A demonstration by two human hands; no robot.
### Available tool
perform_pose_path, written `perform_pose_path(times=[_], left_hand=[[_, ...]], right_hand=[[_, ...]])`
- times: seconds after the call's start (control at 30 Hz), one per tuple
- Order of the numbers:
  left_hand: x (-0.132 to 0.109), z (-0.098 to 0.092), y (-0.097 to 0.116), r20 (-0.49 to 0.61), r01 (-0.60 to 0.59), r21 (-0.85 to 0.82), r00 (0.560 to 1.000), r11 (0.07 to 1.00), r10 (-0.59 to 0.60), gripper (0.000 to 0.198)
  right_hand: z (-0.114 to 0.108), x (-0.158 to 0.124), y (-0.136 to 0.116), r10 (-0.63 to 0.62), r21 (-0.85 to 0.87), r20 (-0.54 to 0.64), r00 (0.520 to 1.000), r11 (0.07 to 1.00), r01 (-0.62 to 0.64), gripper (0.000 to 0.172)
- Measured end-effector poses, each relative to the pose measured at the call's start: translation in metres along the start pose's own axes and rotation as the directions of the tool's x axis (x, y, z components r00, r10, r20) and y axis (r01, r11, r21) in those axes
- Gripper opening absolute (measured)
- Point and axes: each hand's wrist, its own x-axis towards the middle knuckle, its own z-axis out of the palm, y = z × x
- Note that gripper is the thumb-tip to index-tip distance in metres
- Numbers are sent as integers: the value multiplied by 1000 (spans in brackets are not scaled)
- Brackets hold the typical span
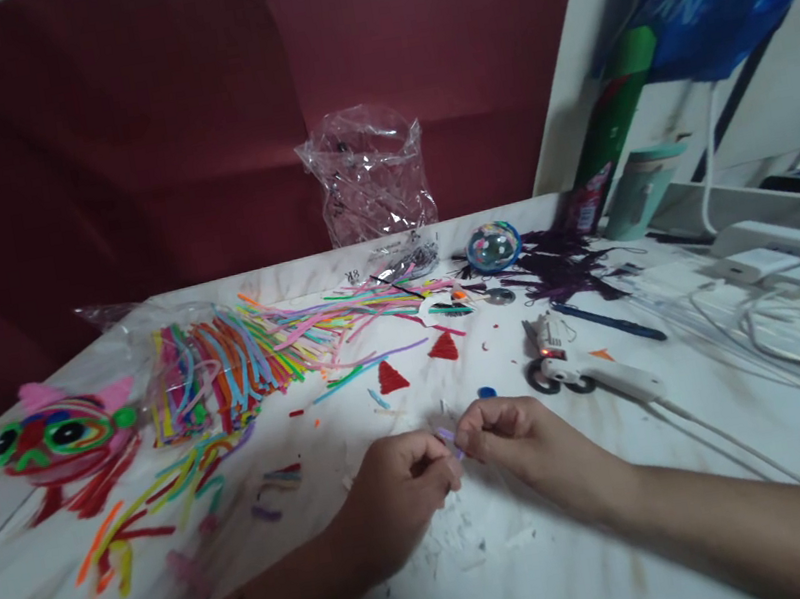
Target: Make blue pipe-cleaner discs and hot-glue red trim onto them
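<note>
Near the middle of the marbled table, my left hand (406, 486) and my right hand (520, 437) almost meet, both with fingers pinched. A small purple piece (449, 442) shows between their fingertips, and both hands appear to grip it. Just beyond them lie two red triangles (392, 377) and a small blue disc (487, 392). A pile of coloured pipe cleaners (228, 362), partly in a clear bag, spreads to the left. At far left sits a decorated face figure (68, 433) with pink ears.
A glue gun (558, 365) with a cable lies to the right, near a dark blue pen (608, 322). Power strip and cables (780, 254) run along the right. A clear bag (373, 177), a clear dome (493, 247) and a green-lidded cup (645, 190) stand at the back.
</note>
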Motion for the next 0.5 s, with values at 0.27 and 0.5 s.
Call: perform_pose_path(times=[0.27,0.5], left_hand=[[-2,-25,-16,-35,-181,466,974,866,222,18],[5,-21,-39,58,-294,562,947,773,317,19]], right_hand=[[-12,20,12,33,-424,-20,999,905,-38,18],[-3,29,16,-45,-663,-54,997,749,-2,27]])
